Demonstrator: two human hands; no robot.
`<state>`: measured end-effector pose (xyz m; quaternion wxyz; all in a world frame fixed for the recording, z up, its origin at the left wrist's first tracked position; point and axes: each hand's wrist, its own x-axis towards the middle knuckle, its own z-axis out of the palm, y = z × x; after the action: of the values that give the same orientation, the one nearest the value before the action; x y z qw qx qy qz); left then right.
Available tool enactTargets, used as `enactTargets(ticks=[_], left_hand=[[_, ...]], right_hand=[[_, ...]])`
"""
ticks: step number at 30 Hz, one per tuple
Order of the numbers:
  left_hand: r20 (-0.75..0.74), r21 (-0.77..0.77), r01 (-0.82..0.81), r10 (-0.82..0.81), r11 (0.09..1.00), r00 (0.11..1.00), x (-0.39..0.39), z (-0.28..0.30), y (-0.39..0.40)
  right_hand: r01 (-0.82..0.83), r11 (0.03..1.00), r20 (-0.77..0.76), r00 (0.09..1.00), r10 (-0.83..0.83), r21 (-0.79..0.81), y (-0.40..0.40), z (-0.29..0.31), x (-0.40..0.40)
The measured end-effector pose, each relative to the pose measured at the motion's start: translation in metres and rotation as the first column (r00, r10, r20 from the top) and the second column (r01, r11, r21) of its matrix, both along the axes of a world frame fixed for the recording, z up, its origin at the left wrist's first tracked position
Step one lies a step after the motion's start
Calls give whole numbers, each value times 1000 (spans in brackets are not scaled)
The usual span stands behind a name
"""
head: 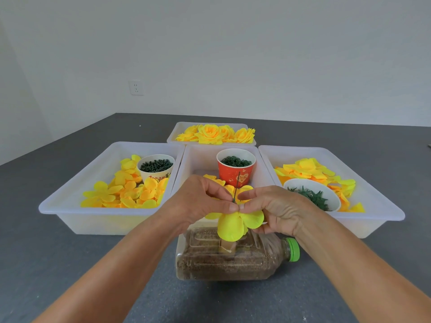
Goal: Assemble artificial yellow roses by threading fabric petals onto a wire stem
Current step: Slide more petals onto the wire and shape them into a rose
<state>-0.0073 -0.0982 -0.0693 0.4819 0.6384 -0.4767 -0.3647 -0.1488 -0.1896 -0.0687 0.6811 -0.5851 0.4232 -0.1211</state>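
Observation:
A thin dark wire stem (237, 186) stands upright over a plastic bottle (233, 259) that lies on its side, filled with brown grains. A yellow fabric petal piece (233, 226) sits on the wire, its lobes hanging down below my fingers. My left hand (200, 202) and my right hand (275, 208) meet at the wire, thumbs and forefingers pinching the petal piece around it. The wire's lower part is hidden by the petals and my fingers.
Three white trays stand behind the bottle: the left tray (70, 206) holds loose petals and a cup of dark green parts (155, 166), the middle tray a red cup (235, 167), the right tray (377, 206) petals and a white bowl (312, 194). Finished yellow roses (214, 134) fill a far tray.

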Motion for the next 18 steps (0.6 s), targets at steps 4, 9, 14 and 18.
enactTargets(ticks=[4,9,14,18], left_hand=[[18,34,16,-17,999,1000,1,1,-2],[37,28,35,-36,999,999,1,0,-3],[55,51,70,-72,996,996,5,3,-7],[37,56,104,-106,993,994,6,4,-6]], right_hand=[[-15,999,-15,1000,15,-48,-1,0,-2],[-83,931,-132,990,38,-354,-9,11,-4],[16,781,-94,991,-96,-625,-51,10,14],[-233,709,-262,962,70,-665,-71,-19,42]])
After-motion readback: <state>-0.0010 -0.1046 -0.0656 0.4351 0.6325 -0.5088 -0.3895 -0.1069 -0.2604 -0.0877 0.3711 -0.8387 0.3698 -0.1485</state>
